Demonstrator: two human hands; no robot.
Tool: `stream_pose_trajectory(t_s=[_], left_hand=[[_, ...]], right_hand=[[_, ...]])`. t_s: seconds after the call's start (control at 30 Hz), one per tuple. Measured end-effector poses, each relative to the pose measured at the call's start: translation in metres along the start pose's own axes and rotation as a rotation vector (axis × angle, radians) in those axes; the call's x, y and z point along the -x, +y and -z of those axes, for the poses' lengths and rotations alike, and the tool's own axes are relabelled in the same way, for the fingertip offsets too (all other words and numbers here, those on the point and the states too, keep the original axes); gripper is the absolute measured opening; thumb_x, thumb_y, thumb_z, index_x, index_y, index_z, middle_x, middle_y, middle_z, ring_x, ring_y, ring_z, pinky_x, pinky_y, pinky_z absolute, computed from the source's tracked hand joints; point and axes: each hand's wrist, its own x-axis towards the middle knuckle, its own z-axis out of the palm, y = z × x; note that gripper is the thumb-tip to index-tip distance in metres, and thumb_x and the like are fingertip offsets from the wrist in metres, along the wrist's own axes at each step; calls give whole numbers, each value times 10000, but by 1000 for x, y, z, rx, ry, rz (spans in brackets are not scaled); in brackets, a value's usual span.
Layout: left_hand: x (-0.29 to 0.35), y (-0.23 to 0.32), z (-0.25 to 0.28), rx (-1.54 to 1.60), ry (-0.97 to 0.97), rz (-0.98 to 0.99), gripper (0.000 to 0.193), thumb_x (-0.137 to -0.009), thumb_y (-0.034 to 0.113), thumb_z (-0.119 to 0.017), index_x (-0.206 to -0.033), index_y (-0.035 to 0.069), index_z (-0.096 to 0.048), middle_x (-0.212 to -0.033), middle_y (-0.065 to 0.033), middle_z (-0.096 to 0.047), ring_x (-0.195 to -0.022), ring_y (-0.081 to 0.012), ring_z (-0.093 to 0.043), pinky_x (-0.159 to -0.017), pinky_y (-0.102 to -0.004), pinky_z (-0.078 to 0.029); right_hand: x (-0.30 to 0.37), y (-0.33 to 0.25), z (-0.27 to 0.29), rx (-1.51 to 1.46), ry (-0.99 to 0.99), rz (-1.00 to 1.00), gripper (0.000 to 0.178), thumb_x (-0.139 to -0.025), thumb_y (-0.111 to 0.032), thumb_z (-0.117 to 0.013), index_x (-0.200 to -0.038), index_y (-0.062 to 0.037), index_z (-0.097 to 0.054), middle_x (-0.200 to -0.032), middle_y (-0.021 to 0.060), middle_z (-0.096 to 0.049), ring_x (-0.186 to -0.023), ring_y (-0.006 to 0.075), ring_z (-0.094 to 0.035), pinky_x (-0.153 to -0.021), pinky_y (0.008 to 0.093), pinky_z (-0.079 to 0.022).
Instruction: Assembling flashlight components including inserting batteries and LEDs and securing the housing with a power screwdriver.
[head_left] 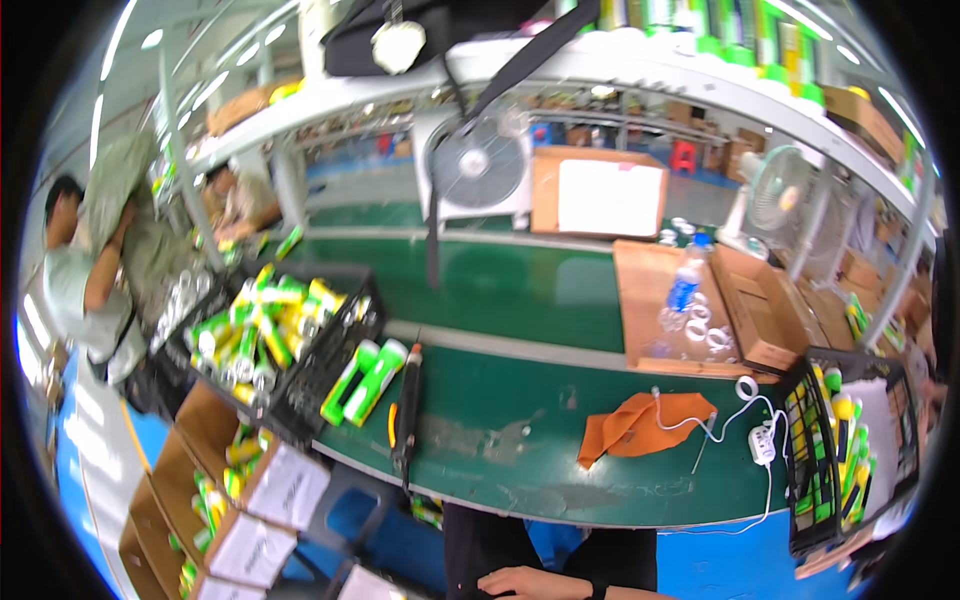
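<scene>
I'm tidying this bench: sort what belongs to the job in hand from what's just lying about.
Probably the job's, though the right hand rests over the lap: two green-and-white tubes on the green bench, the black handheld tool beside them, the left black crate of similar tubes.

Probably just lying about: orange cloth, white cable, blue-capped bottle.

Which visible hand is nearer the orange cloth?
Right: the right hand lies over the lap, below and left of the orange cloth; the left hand is out of view.
</scene>
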Motion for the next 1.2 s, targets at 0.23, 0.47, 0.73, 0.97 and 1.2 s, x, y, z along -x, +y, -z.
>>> stream_pose_trajectory(t_s=[0.23,0.47,0.73,0.97,1.2], left_hand=[[42,86,174,-658,956,-872,163,-781,136,-609,-842,-13,-586,-771,-68,-603,-724,-165,-600,-641,-299,-504],[114,297,90,-23,1503,-791,125,-734,27,-556,-857,17,-573,-774,-135,-590,-719,-311,-586,-673,-343,-472],[101,272,83,-447,1503,-871,226,-787,-9,-531,-1008,-55,-521,-954,-223,-559,-913,-364,-566,-788,-370,-472],[83,277,81,117,1053,-1028,264,-893,5,-395,-1140,-53,-468,-1231,-200,-430,-1113,-289,-464,-909,-313,-370],[81,298,97,43,973,-1049,360,-889,15,-373,-1246,-27,-395,-1346,-160,-351,-1235,-289,-359,-1015,-334,-280]], right_hand=[[5,7,27,-46,444,-98,217,-835,-197,-575,-961,-21,-583,-1118,100,-519,-1052,239,-481,-925,322,-350],[27,-31,52,-97,336,4,213,-816,-166,-602,-962,-11,-596,-1283,109,-389,-1060,214,-440,-919,323,-348],[25,-36,37,95,397,-112,325,-782,-174,-637,-991,15,-475,-1266,143,-349,-1066,247,-446,-885,318,-389],[29,-16,5,142,859,-1,511,-578,-130,-777,-985,-48,-480,-1065,156,-467,-923,250,-515,-771,320,-436],[50,-24,6,352,809,-186,324,-853,-307,-543,-918,11,-550,-887,182,-559,-827,336,-544,-750,379,-427]])
